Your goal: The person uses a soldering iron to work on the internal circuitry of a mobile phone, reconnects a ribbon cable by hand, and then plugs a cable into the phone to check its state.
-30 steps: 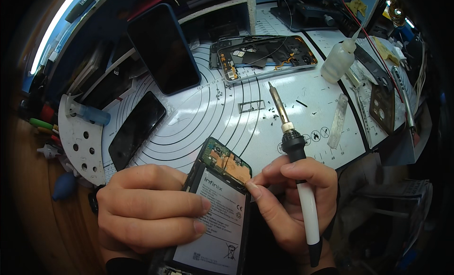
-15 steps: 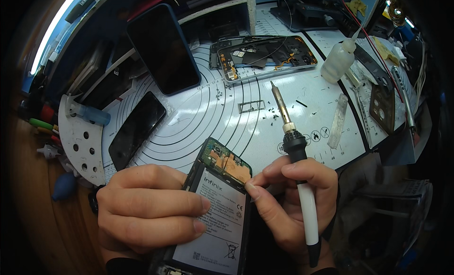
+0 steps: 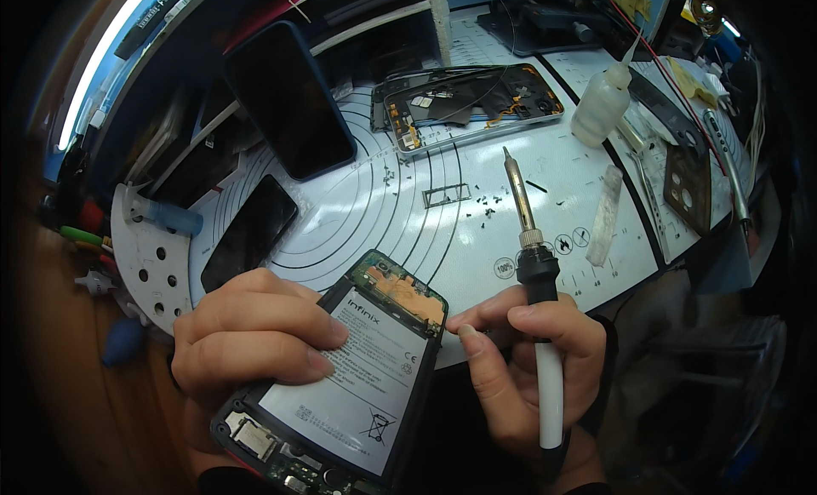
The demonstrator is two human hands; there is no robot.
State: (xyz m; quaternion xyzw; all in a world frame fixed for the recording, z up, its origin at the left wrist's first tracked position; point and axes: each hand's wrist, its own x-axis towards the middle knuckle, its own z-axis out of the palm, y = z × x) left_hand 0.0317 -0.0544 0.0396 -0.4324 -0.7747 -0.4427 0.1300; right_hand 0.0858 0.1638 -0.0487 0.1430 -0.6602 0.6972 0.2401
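My left hand (image 3: 255, 342) grips the side of an opened phone (image 3: 387, 278), its fingers lying over the white battery (image 3: 349, 384). A green circuit board with copper-coloured film shows at the phone's far end; more boards and metal parts lie bare at the near end. In my right hand (image 3: 545, 367) rests a soldering iron (image 3: 538, 269) with a white-and-black handle, its metal tip pointing up and away from the phone. The right thumb and a fingertip come close together beside the phone's right edge; whether anything small is between them I cannot make out.
Beyond the phone lie loose screws (image 3: 488, 207), a small metal frame (image 3: 446, 195) and another opened phone (image 3: 477, 108). A dark phone (image 3: 251, 231) lies at left, with a larger one (image 3: 294, 103) propped behind. A squeeze bottle (image 3: 602, 108) stands at right.
The phone has turned and tilted in my left hand, bringing its near end into view. My right thumb and finger have come away from its edge, the soldering iron staying in that hand.
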